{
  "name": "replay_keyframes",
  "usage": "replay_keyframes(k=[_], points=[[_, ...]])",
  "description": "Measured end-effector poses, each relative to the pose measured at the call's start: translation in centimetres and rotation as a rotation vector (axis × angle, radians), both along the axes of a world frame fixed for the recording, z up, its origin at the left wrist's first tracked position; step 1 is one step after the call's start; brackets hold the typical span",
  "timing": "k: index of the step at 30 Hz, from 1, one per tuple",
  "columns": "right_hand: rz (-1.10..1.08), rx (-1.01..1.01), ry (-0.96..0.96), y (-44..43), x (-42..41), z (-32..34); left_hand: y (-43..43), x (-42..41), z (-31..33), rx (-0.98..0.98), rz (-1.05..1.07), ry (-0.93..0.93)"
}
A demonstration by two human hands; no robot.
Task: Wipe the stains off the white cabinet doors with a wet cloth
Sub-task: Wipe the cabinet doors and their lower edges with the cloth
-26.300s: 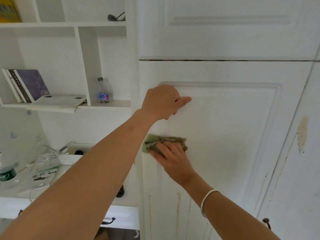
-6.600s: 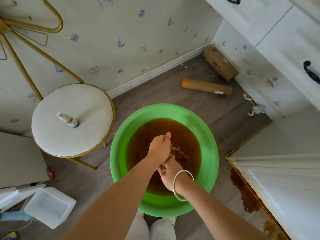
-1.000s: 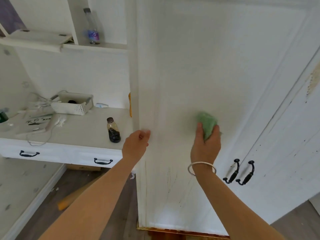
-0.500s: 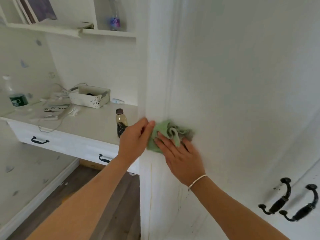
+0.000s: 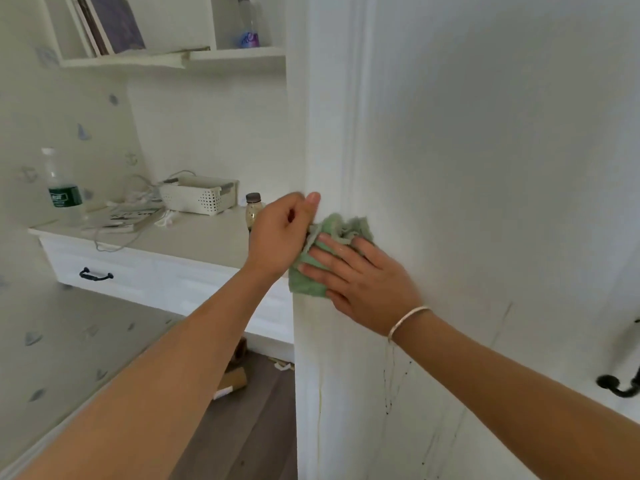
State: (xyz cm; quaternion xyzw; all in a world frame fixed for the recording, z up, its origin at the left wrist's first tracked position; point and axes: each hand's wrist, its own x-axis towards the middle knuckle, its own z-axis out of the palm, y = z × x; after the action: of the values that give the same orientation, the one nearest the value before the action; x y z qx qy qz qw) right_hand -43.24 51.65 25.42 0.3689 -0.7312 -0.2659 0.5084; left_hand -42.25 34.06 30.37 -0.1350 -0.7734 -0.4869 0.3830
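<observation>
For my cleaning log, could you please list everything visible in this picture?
cabinet door: one, white, right half
stains: several dark drips, low on door
cloth: one, green, door's left edge
door handle: one, black, right edge
desk: one, white, left
water bottle: one, clear, green label, desk's left end
basket: one, white, on desk
small bottle: one, dark cap, desk beside door
books: several, upper shelf
shelf bottle: one, purple label, upper shelf
left hand: door's edge, beside cloth
right hand: flat on cloth
</observation>
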Motion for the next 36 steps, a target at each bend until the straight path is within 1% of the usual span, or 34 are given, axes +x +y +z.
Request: replay_keyframes(k=[2,4,7,9,11,12,14,16,17,19,20,21,22,24,26,27,28,29,31,32,34,36], points=[[-0.010,-0.134,-0.033,-0.5,0.4,-1.2,0.1,-0.1,-1.0,0.021,0.024,0.002],[-0.065,-0.186,-0.052,-0.9,0.6,-3.4,0.5,0.1,-3.1,0.052,0.045,0.002],[-0.106,-0.189,-0.031,-1.3,0.8,-6.6,0.9,0.4,-6.6,0.056,0.102,-0.013],[-0.115,-0.139,-0.028,-1.0,1.2,-8.8,1.1,0.5,-8.9,0.074,0.112,-0.012],[-0.095,-0.097,0.004,0.1,1.0,-8.7,1.0,0.5,-9.9,0.115,0.126,-0.014],[-0.089,-0.145,0.039,1.1,1.0,-7.6,0.9,0.6,-10.0,0.120,0.147,-0.015],[-0.119,-0.384,0.109,3.7,1.1,-4.6,0.5,0.9,-10.0,0.091,0.211,0.003],[-0.163,-0.638,0.171,7.3,1.2,-2.0,0.7,0.9,-9.9,0.007,0.296,0.034],[-0.172,-0.756,0.205,8.8,1.5,-1.9,1.1,0.8,-10.1,-0.031,0.329,0.050],[-0.188,-0.963,0.256,9.2,1.5,-4.0,2.0,0.6,-10.7,-0.083,0.370,0.084],[-0.191,-1.010,0.274,8.6,1.6,-5.9,2.6,0.5,-11.4,-0.081,0.380,0.100],[-0.188,-0.991,0.257,7.6,1.4,-7.6,3.1,0.4,-11.6,-0.070,0.392,0.104],[-0.175,-0.902,0.219,6.8,1.4,-9.6,3.7,0.3,-12.2,-0.050,0.405,0.112],[-0.145,-0.629,0.135,6.3,1.6,-12.4,4.8,0.5,-13.4,-0.041,0.429,0.129],[-0.131,-0.389,0.084,8.5,2.2,-12.7,5.9,0.9,-14.5,-0.012,0.431,0.147],[-0.151,-0.339,0.088,10.3,2.5,-12.3,6.4,1.2,-14.7,-0.003,0.415,0.181],[-0.183,-0.392,0.098,12.1,2.7,-11.8,6.8,1.5,-14.8,-0.027,0.398,0.235],[-0.215,-0.542,0.112,13.8,3.0,-11.0,7.3,1.8,-14.6,-0.082,0.368,0.290],[-0.258,-0.929,0.136,16.2,3.5,-9.7,8.5,2.5,-13.8,-0.220,0.260,0.351],[-0.275,-1.042,0.153,16.7,3.6,-9.6,9.2,2.8,-13.4,-0.293,0.206,0.361],[-0.291,-1.183,0.178,16.4,3.7,-10.0,10.4,3.1,-13.0,-0.418,0.155,0.389],[-0.257,-1.347,0.153,15.6,3.7,-10.2,11.3,2.9,-12.8,-0.487,0.164,0.420]])
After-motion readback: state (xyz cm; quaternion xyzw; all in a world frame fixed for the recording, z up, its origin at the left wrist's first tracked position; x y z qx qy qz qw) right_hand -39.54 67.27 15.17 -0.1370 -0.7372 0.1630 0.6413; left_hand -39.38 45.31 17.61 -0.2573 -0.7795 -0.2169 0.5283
